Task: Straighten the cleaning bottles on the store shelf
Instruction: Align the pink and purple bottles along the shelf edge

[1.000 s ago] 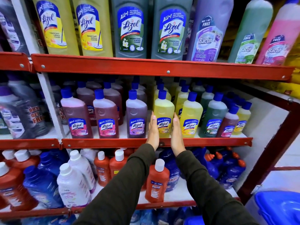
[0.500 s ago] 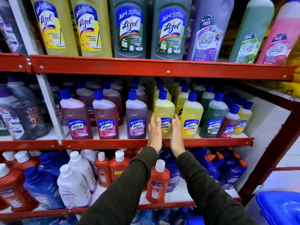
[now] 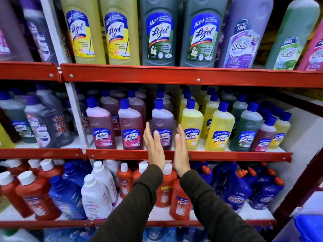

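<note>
On the middle shelf (image 3: 227,156) stands a front row of blue-capped Lizol bottles. My left hand (image 3: 154,145) and my right hand (image 3: 180,149) are raised flat, palms facing each other, on either side of the purple bottle (image 3: 162,117) at the row's middle. The fingers are straight and apart, and neither hand grips it; whether they touch the bottle I cannot tell. To its right stands a yellow bottle (image 3: 192,123), to its left a pink one (image 3: 130,124). Both stand upright.
Large Lizol and Bactin bottles (image 3: 160,32) fill the top shelf. The lower shelf holds orange (image 3: 166,187), white (image 3: 95,198) and blue bottles (image 3: 234,189), several of them leaning. A red upright post (image 3: 300,186) bounds the rack on the right, and a blue bin (image 3: 309,227) sits beyond it.
Both hands have come off the yellow bottle and shifted left to flank the purple bottle. The view has also moved closer and left.
</note>
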A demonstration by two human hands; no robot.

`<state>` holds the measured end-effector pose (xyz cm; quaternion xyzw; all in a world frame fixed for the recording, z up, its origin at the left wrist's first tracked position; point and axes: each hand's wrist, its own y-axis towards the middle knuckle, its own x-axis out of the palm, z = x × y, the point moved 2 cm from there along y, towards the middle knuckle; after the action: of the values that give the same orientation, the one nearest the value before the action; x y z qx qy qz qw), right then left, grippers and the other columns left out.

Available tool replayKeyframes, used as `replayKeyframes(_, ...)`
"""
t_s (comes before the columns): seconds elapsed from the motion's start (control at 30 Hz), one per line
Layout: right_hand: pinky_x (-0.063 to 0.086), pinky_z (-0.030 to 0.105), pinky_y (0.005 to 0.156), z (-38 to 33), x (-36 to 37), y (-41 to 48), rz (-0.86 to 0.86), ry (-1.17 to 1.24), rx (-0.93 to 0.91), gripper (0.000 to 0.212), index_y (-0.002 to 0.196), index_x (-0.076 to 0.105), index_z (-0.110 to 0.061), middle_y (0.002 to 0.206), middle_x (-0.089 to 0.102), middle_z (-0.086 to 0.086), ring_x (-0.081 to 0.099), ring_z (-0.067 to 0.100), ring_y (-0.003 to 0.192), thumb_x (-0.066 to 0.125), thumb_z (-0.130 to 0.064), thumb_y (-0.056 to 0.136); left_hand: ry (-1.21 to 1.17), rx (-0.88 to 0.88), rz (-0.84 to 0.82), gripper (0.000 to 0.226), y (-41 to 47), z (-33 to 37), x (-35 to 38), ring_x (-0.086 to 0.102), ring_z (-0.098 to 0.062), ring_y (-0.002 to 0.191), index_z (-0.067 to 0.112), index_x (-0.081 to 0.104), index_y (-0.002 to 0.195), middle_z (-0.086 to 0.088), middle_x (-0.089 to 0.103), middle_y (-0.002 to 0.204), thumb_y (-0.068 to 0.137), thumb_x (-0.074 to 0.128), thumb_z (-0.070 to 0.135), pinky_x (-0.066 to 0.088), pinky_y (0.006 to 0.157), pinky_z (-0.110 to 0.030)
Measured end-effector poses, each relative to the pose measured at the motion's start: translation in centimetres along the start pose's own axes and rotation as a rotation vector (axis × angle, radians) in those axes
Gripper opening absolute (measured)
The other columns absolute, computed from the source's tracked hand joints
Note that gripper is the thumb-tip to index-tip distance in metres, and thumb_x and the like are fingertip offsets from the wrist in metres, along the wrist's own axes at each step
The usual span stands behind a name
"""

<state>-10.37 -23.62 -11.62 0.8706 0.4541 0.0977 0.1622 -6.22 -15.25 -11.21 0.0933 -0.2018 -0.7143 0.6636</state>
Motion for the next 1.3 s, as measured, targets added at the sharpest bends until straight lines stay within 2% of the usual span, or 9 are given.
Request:
replayKeyframes(0.17,0.044,0.001,0.093,0.1,0.5,0.8,-0.104,0.035,0.056,0.051,0.161,0.028,-0.023,0.158,0.037,-0.009,0.044,-0.014,0.131,0.032,-0.033,0.111,-0.104,-0.151,-0.155,0.092,1.7,-0.8,-0.9,0.031,-0.013,0.153,0.035,0.024,0.161,0.0,0.03,0.169,0.086,0.029,0.087,0.026,0.127,-0.05)
replayKeyframes(0.33,0.047,0.025,0.11,-0.1,1.6,1.2,-0.103,0.101,0.077,0.065,0.161,0.029,-0.029,0.164,0.039,-0.003,0.045,0.011,0.146,0.039,-0.052,0.101,-0.05,-0.147,-0.195,0.097,1.9,0.1,-1.8,0.037,-0.015,0.15,0.04,0.023,0.161,0.002,0.034,0.167,0.081,0.026,0.095,0.032,0.124,-0.052)
replayKeyframes(0.5,0.05,0.008,0.093,-0.2,3.2,0.7,-0.13,0.094,0.063,0.053,0.16,0.028,-0.03,0.162,0.039,-0.004,0.047,0.002,0.137,0.036,-0.041,0.109,-0.003,-0.137,-0.188,0.094,2.3,-0.1,-3.7,0.036,-0.016,0.15,0.046,0.022,0.16,0.003,0.032,0.168,0.081,0.026,0.096,0.033,0.123,-0.053)
replayKeyframes(0.77,0.046,0.002,0.093,-0.8,4.9,0.8,-0.148,0.078,0.052,0.053,0.161,0.026,-0.03,0.157,0.038,-0.012,0.045,-0.002,0.138,0.037,-0.038,0.109,0.079,-0.117,-0.221,0.08,3.3,0.9,-5.3,0.023,-0.014,0.155,0.04,0.013,0.163,0.003,0.02,0.172,0.093,0.024,0.077,0.02,0.128,-0.047)
replayKeyframes(0.83,0.047,0.006,0.099,-1.1,4.9,0.5,-0.106,0.087,0.035,0.053,0.16,0.027,-0.028,0.158,0.039,-0.01,0.044,-0.001,0.138,0.04,-0.035,0.109,0.094,-0.111,-0.23,0.069,3.2,0.6,-5.5,0.019,-0.015,0.156,0.035,0.013,0.164,0.002,0.018,0.173,0.103,0.025,0.065,0.018,0.128,-0.042)
replayKeyframes(0.93,0.045,0.035,0.117,-1.1,5.0,-0.7,0.064,0.081,-0.034,0.051,0.151,0.042,-0.022,0.152,0.052,0.0,0.052,0.002,0.135,0.045,-0.041,0.104,0.136,-0.021,-0.141,0.062,2.4,0.2,-6.6,0.023,-0.013,0.154,0.03,0.028,0.161,0.001,0.028,0.168,0.106,0.029,0.058,0.021,0.126,-0.036)
replayKeyframes(1.03,0.049,0.052,0.109,-1.0,5.5,-1.5,0.147,0.094,-0.082,0.046,0.133,0.058,-0.024,0.132,0.065,0.002,0.063,0.021,0.125,0.045,-0.051,0.097,0.218,0.173,0.038,0.057,1.9,0.5,-7.9,0.036,0.0,0.142,0.023,0.048,0.15,0.001,0.046,0.151,0.104,0.03,0.053,0.025,0.121,-0.03)
replayKeyframes(1.17,0.045,0.047,0.117,-2.2,7.7,-1.5,0.026,0.091,-0.045,0.038,0.13,0.057,-0.044,0.14,0.064,-0.002,0.059,0.02,0.134,0.043,-0.055,0.096,0.217,0.185,0.245,0.062,3.0,1.7,-9.4,0.033,-0.012,0.142,0.02,0.043,0.153,-0.007,0.04,0.151,0.101,0.032,0.052,0.011,0.116,-0.016)
replayKeyframes(1.3,0.024,0.038,0.13,-2.8,9.3,-1.0,-0.133,0.013,0.032,0.051,0.155,0.037,-0.032,0.166,0.038,-0.004,0.032,0.006,0.153,0.039,-0.045,0.105,0.128,-0.038,0.124,0.083,4.8,1.2,-10.1,0.014,-0.021,0.157,0.03,0.02,0.163,-0.007,0.015,0.171,0.092,0.024,0.072,0.014,0.127,-0.045)
